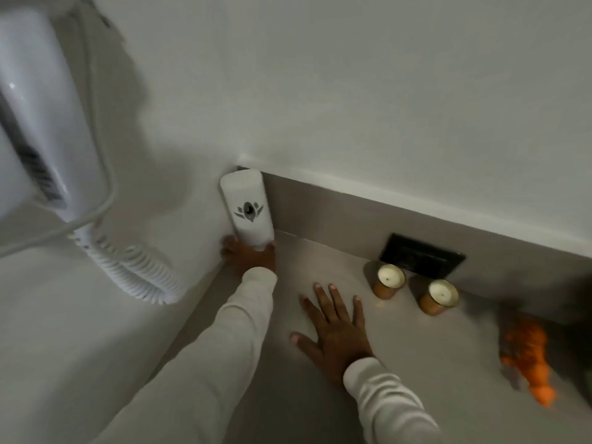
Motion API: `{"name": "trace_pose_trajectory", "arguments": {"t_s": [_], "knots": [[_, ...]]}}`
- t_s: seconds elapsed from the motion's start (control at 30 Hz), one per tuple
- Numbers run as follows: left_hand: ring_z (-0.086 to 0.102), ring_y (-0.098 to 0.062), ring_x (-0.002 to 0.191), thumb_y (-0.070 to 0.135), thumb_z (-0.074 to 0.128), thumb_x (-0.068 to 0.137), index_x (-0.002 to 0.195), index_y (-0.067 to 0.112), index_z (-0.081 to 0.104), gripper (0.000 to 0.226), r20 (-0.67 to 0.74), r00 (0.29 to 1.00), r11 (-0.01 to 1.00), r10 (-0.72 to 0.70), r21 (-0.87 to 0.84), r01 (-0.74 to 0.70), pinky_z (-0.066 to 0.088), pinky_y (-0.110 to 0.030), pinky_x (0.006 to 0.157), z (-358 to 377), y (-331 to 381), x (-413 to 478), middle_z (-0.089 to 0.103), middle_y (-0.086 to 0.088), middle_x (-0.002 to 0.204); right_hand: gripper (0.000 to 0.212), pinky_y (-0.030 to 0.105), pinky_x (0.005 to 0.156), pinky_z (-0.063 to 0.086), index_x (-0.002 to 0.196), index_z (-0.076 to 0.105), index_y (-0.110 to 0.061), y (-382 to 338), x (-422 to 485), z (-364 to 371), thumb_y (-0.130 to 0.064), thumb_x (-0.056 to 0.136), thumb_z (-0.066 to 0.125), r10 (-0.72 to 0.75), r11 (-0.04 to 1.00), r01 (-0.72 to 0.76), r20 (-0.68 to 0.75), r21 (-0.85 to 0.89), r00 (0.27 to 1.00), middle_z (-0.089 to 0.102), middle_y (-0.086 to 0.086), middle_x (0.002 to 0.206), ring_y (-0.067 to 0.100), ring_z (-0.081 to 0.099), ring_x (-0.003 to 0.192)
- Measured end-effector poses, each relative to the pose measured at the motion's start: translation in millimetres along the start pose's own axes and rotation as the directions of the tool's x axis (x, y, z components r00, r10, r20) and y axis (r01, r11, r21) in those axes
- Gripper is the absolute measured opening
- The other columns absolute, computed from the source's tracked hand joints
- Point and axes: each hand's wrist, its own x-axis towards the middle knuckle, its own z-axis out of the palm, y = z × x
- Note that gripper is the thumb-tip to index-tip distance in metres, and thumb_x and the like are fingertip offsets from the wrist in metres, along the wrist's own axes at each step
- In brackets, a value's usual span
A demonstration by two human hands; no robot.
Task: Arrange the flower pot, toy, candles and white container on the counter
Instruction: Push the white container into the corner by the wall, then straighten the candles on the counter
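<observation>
Smooth, glossy white plastic is seen on the white container [246,209] gripped at its base by the left hand [251,256]. A matt, smooth counter [416,363] lies under the flat right hand [333,334]. Beyond its fingertips, amber glass-like candles [389,281] hold pale wax. Soft cloth sleeves [224,347] are worn.

A tall white container [246,209] with a grey emblem stands upright in the far left corner. Two lit-less amber candles [389,281] [439,296] sit right; a blurred orange toy [528,357] lies far right.

Left hand [251,255] grips the white container [246,208]; right hand [333,331] flat on counter [416,363].
</observation>
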Motion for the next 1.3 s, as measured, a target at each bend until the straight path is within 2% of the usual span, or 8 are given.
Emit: {"name": "trace_pose_trajectory", "arguments": {"t_s": [0.13,0.27,0.33,0.5,0.57,0.93,1.2,1.3], "knots": [[0.046,-0.043,0.121,0.003,0.068,0.074,0.126,-0.008,0.045,0.057,0.145,0.985,0.996,0.091,-0.006,-0.091,0.038,-0.043,0.105,-7,-15,-57,0.05,-0.03,0.129,0.065,0.042,0.122,0.008,0.15,0.038,-0.029,16,-38,-8,-0.064,0.095,0.035,0.068,0.988,-0.044,-0.164,0.147,0.984,0.01,-0.003,0.165,0.021,0.005,0.153],[0.055,-0.038,0.11,0.002,0.069,0.073,0.115,0.0,0.056,0.044,0.361,0.887,0.958,0.288,-0.102,-0.269,0.044,-0.045,0.101,3,-27,-125,0.057,-0.022,0.118,0.043,0.044,0.112,0.031,0.118,0.064,-0.012,39,-73,-4,-0.045,0.09,0.063,0.317,0.919,-0.201,-0.332,0.339,0.889,0.044,0.013,0.152,0.032,0.035,0.142],[0.054,-0.032,0.117,0.008,0.07,0.076,0.122,0.008,0.053,0.049,0.482,0.803,0.936,0.35,-0.143,-0.322,0.044,-0.043,0.104,12,-24,-148,0.056,-0.015,0.127,0.033,0.04,0.109,0.036,0.103,0.062,-0.01,53,-81,-2,-0.033,0.083,0.075,0.46,0.844,-0.235,-0.424,0.482,0.78,0.051,0.016,0.143,0.033,0.043,0.134],[0.052,-0.027,0.121,0.024,0.08,0.071,0.127,0.021,0.046,0.066,0.599,0.697,0.914,0.394,-0.174,-0.367,0.046,-0.038,0.101,40,-5,-176,0.054,-0.006,0.134,0.06,0.036,0.105,0.039,0.127,0.048,-0.022,88,-72,-15,-0.038,0.078,0.079,0.851,0.466,-0.351,-0.303,0.812,0.429,0.05,0.004,0.132,0.026,0.048,0.123],[0.052,-0.027,0.121,0.024,0.083,0.068,0.127,0.016,0.047,0.07,0.574,0.696,0.897,0.43,-0.188,-0.4,0.046,-0.039,0.102,50,4,-181,0.055,-0.009,0.132,0.062,0.032,0.098,0.039,0.125,0.049,-0.024,101,-61,-24,-0.044,0.074,0.08,0.883,0.412,-0.342,-0.277,0.845,0.38,0.052,-0.001,0.122,0.023,0.05,0.117],[0.057,-0.031,0.115,0.017,0.082,0.071,0.12,0.01,0.056,0.056,0.441,0.764,0.882,0.471,-0.212,-0.421,0.049,-0.042,0.099,84,16,-161,0.064,-0.013,0.122,0.038,0.035,0.094,0.039,0.119,0.06,-0.015,130,-38,-30,-0.039,0.09,0.066,0.795,0.598,-0.427,-0.433,0.678,0.424,0.064,0.01,0.121,0.029,0.048,0.115],[0.046,-0.036,0.127,0.013,0.078,0.073,0.133,0.008,0.042,0.07,0.51,0.742,0.894,0.435,-0.147,-0.424,0.039,-0.048,0.109,66,9,-169,0.051,-0.017,0.136,0.05,0.033,0.097,0.038,0.129,0.055,-0.02,112,-66,-42,-0.046,0.088,0.066,0.786,0.578,-0.398,-0.355,0.712,0.506,0.061,0.005,0.129,0.028,0.051,0.122],[0.043,-0.036,0.129,0.01,0.07,0.079,0.134,0.005,0.042,0.061,0.54,0.708,0.876,0.455,-0.129,-0.465,0.035,-0.044,0.111,44,-5,-196,0.047,-0.019,0.138,0.05,0.033,0.104,0.041,0.132,0.057,-0.02,93,-104,-35,-0.043,0.088,0.067,0.749,0.59,-0.379,-0.307,0.713,0.587,0.06,0.002,0.132,0.022,0.052,0.122]]}}
